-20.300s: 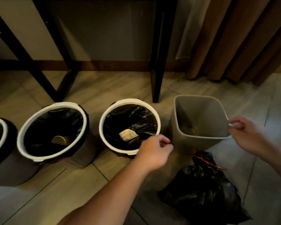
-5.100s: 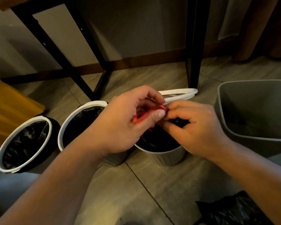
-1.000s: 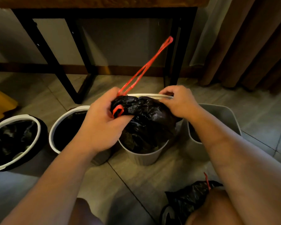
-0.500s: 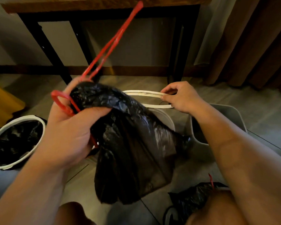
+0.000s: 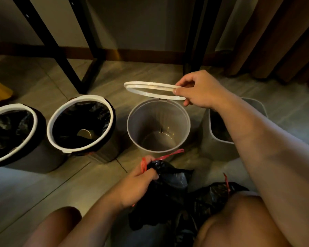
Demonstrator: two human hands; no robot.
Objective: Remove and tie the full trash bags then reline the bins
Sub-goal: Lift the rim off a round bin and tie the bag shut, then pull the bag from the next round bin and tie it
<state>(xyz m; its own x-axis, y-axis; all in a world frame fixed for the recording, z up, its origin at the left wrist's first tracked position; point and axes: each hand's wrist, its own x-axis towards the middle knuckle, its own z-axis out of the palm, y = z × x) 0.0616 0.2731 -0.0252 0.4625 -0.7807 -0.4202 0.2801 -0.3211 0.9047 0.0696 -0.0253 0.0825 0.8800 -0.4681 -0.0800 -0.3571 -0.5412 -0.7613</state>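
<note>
Left hand (image 5: 137, 182) gripping neck of black trash bag (image 5: 168, 184) just in front of bare round bin (image 5: 144, 122), right hand (image 5: 198, 90) pinching white ring (image 5: 150, 85) above it, square bin (image 5: 209, 145) mostly hidden behind right forearm, 2nd bag (image 5: 212, 195) half behind knee, far-left lined bin (image 5: 12, 105) cut off by frame edge

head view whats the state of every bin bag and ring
far-left bin: lined, ring on
second bin: lined, ring on, cup inside
middle bin: unlined, ring off
white ring: pinched by right hand above it
held bag: gripped by left hand
floor bag: lying untouched
square bin: mostly hidden
</note>
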